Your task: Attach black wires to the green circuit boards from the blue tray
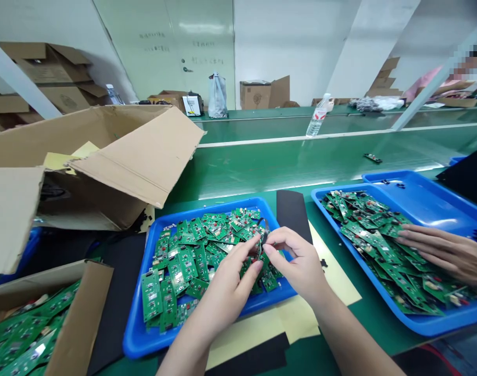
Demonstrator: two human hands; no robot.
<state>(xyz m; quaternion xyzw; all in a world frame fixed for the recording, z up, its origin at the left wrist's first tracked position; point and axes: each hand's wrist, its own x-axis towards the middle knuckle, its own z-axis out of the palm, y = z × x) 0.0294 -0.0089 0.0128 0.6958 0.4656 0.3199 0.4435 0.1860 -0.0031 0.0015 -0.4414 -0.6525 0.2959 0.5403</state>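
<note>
A torn cardboard carton (105, 172) stands at left on the green workbench (363, 334), beside a blue tray (138, 324) of circuit boards (183, 261). Over it, the left hand (226, 284) and right hand (297, 261) pinch a small dark wired part (264, 240) between their fingertips (mostly hidden). Far right, a co-worker's spread hand (445, 250), cut off by the frame, rests on boards in a second tray (418, 325).

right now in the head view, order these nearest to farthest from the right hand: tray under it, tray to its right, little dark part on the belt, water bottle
From the right hand:
1. Blue tray of green circuit boards, directly beneath it.
2. Second blue tray, to its right.
3. Small dark part on the green conveyor belt, ahead and rightward.
4. Plastic water bottle, farthest, beyond the belt.
</note>
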